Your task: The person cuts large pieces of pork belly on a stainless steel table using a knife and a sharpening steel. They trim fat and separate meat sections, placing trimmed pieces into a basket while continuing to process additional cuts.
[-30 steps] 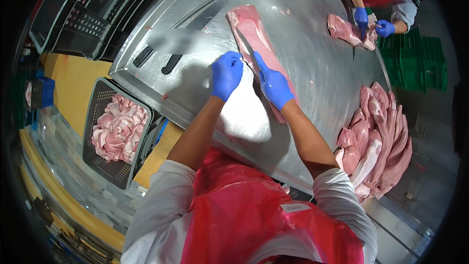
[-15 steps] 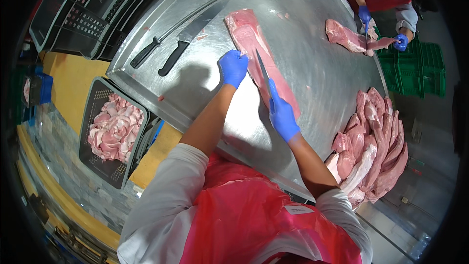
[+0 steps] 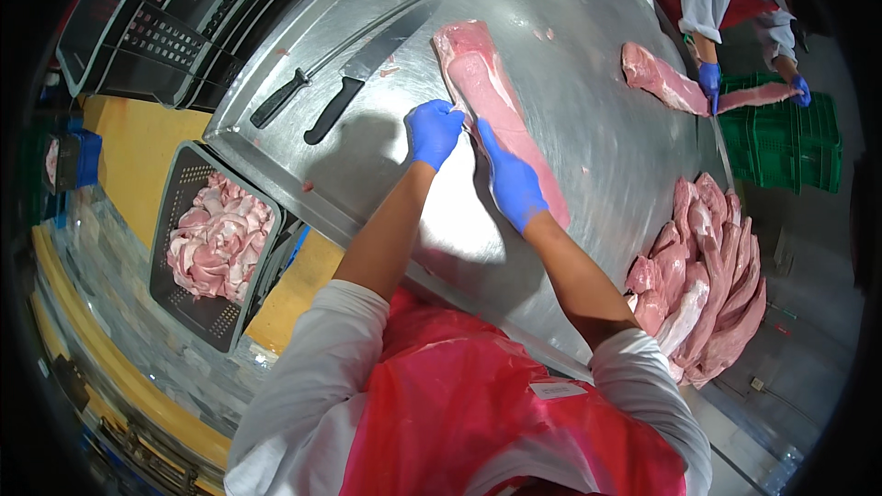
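A long pink slab of pork loin (image 3: 510, 129) lies lengthwise on the steel table (image 3: 588, 202). My left hand (image 3: 435, 133), in a blue glove, pinches the left edge of the meat around its middle. My right hand (image 3: 510, 179), also gloved, is closed on a knife (image 3: 473, 115) just right of and below my left hand, along that same edge; most of the blade is hard to make out. To their left lie a black-handled honing steel (image 3: 285, 92) and a broad knife (image 3: 340, 101), with small meat scraps near them.
A grey crate of trimmings (image 3: 216, 239) stands at left, below black crates (image 3: 156, 28). A pile of loins (image 3: 698, 285) sits at the table's right. A co-worker's gloved hands (image 3: 708, 83) hold a meat strip (image 3: 753, 96) at upper right, near green crates (image 3: 808, 147).
Since half a second ago my right hand has moved up toward my left hand, and less blade shows. The co-worker's hands have shifted right and lower, stretching the strip out.
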{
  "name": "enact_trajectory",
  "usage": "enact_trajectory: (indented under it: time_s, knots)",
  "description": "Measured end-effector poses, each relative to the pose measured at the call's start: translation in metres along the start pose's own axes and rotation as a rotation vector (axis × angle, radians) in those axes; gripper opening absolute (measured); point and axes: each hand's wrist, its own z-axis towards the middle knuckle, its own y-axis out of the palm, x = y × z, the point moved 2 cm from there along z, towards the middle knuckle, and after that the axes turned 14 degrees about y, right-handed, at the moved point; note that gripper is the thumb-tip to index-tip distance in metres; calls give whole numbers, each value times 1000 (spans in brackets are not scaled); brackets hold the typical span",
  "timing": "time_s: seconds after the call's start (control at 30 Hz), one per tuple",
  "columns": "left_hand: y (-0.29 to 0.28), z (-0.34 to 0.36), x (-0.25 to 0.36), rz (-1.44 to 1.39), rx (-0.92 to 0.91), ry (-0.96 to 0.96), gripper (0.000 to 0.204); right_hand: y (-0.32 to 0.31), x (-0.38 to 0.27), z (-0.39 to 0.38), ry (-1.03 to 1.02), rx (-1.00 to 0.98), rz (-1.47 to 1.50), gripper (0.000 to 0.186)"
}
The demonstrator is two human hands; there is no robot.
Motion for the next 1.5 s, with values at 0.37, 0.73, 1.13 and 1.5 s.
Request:
enact_trajectory:
  time_s: [0.37,0.73,1.13,1.5]
  knots:
    - [-10,15,4,184,-153,115,15,-5,-13,-9,162,-100,-130,81]
    - [-21,-14,5,239,-5,303,21,-55,100,-185,280,-277,-362,82]
    - [66,-66,22,713,-534,82,32,-18,77,-134,203,151,143,66]
    - [8,-63,53,205,-348,25,29,22,58,-104,126,57,215,66]
